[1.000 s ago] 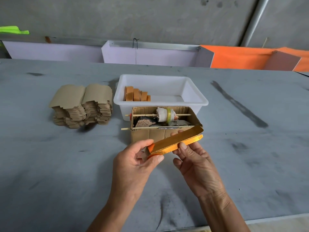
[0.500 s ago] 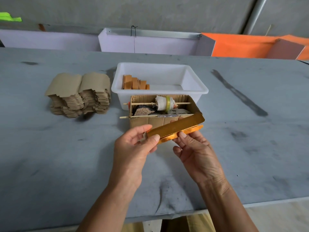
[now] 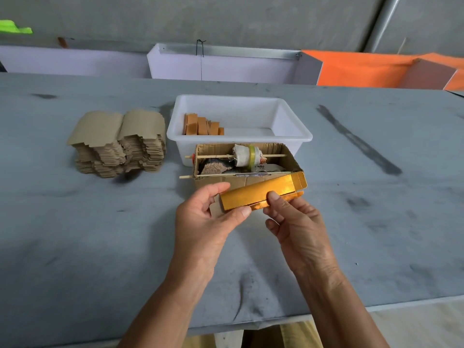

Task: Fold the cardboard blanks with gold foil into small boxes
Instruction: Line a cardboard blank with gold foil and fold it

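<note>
A long, gold-foil cardboard blank (image 3: 261, 193), partly folded into a narrow sleeve, is held above the grey table between both hands. My left hand (image 3: 206, 217) pinches its left end between thumb and fingers, where a bare cardboard flap shows. My right hand (image 3: 296, 222) grips its middle with the thumb on the foil face and fingers underneath. A stack of flat brown blanks (image 3: 118, 141) lies on the table at the left. Several folded orange-gold boxes (image 3: 200, 125) stand in the left end of a white plastic tub (image 3: 283, 134).
An open cardboard box (image 3: 241, 182) holding a tape roll on a stick sits right behind the held blank, against the tub. The grey table (image 3: 75, 247) edge runs near my forearms. White and orange bins line the far side.
The blank has turned so more of its gold face shows toward me, and its far end flap stands up. My right thumb has slid onto the foil face.
</note>
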Motion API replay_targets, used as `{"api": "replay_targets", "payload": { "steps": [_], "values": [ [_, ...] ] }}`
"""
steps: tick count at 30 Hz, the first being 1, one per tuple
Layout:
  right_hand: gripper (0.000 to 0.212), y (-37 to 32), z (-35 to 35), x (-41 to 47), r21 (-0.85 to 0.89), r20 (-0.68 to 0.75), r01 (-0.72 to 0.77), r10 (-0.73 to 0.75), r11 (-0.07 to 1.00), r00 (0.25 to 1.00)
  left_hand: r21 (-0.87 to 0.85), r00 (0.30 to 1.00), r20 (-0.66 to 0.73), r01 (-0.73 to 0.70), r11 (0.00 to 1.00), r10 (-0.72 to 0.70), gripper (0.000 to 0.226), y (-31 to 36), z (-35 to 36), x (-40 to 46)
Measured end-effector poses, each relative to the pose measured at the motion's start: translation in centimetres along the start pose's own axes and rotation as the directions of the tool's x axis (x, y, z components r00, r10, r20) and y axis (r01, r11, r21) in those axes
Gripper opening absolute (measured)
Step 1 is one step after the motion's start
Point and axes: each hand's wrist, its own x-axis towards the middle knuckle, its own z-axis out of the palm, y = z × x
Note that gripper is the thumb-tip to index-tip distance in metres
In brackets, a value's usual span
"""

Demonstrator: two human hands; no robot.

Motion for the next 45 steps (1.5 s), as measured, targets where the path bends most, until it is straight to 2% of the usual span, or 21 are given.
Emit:
{"api": "replay_targets", "payload": {
  "steps": [3,10,13,15,19,24,28,34,39,42,45],
  "values": [
    [0.002,0.1,0.1,-0.1,0.004,-0.024,-0.009,0.009,1.000,1.000,0.061,1.000,-0.022,-0.021,0.998,0.022,0.043,-0.2,0.3,0.1],
    [0.006,0.4,0.2,-0.1,0.026,-0.046,-0.044,0.046,0.999,0.998,0.049,0.995,-0.083,0.054,0.997,-0.050,0.032,-0.5,0.1,0.6],
    [0.024,0.5,0.2,-0.2,0.053,0.001,-0.100,0.100,0.994,0.995,0.044,0.995,-0.090,0.055,0.998,-0.051,0.032,-0.4,0.1,0.7],
    [0.029,0.4,0.3,-0.3,0.003,0.015,-0.125,0.125,0.992,0.992,0.038,0.995,-0.088,0.054,0.998,-0.051,0.033,-0.3,0.1,0.8],
    [0.017,0.2,0.7,-0.2,-0.044,-0.021,-0.115,0.114,0.992,0.993,0.034,0.995,-0.070,0.072,0.997,-0.070,0.031,-0.4,-0.1,0.8],
    [0.010,-0.6,1.8,0.0,-0.059,-0.033,-0.099,0.097,0.993,0.995,-0.083,0.984,-0.068,0.156,0.984,-0.162,0.024,0.6,-0.7,1.3],
    [0.007,-1.5,2.9,0.4,-0.068,-0.002,-0.090,0.090,0.994,0.996,-0.096,0.987,-0.056,0.146,0.985,-0.152,0.022,1.7,-1.2,2.1],
    [0.010,-3.8,4.8,1.7,-0.180,0.070,-0.097,0.111,0.979,0.991,-0.099,0.987,-0.133,0.072,0.992,-0.085,0.023,3.3,-1.8,3.9],
    [0.014,-5.3,7.1,3.8,-0.291,0.109,-0.106,0.143,0.951,0.984,-0.157,0.968,-0.228,0.071,0.985,-0.106,0.020,4.1,-1.6,5.8],
    [0.015,-5.6,8.8,5.1,-0.277,0.100,-0.132,0.165,0.952,0.981,-0.217,0.962,-0.240,0.082,0.973,-0.134,0.017,4.5,-1.3,6.8],
    [0.020,-6.1,10.4,6.9,-0.312,0.094,-0.092,0.127,0.946,0.987,-0.262,0.958,-0.238,0.092,0.961,-0.157,0.024,4.7,-1.3,8.0]
  ]
}}
